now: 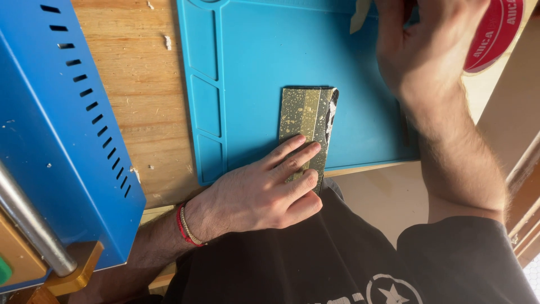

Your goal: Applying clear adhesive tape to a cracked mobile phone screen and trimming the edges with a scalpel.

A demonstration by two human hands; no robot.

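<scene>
Left hand: the left hand lay flat with its fingers stretched out, pressing on the near end of a speckled olive-gold strip; it gripped nothing, only held the piece down
Right hand: the right hand was raised at the far right, fingers curled towards the top edge of the view; they seemed to pinch a tan tape end, though the fingertips ran out of sight and I could not tell for certain
Strip: a long, narrow piece, lengthwise from near to far, lying on the blue mat with its near end reaching the mat's near edge; its right edge showed a darker, mottled band
Tape roll: a red roll of tape sat just behind the right hand at the far right corner, partly hidden by it
Mat: light blue, with moulded compartments down its left side, spread on the wooden worktop
Machine: a blue metal housing with rows of slots stood at the left, with a grey metal bar and a brass-coloured block at its near end
Wrist: red and beaded bracelets circled the left wrist
Clothing: a black shirt filled the near side
</scene>
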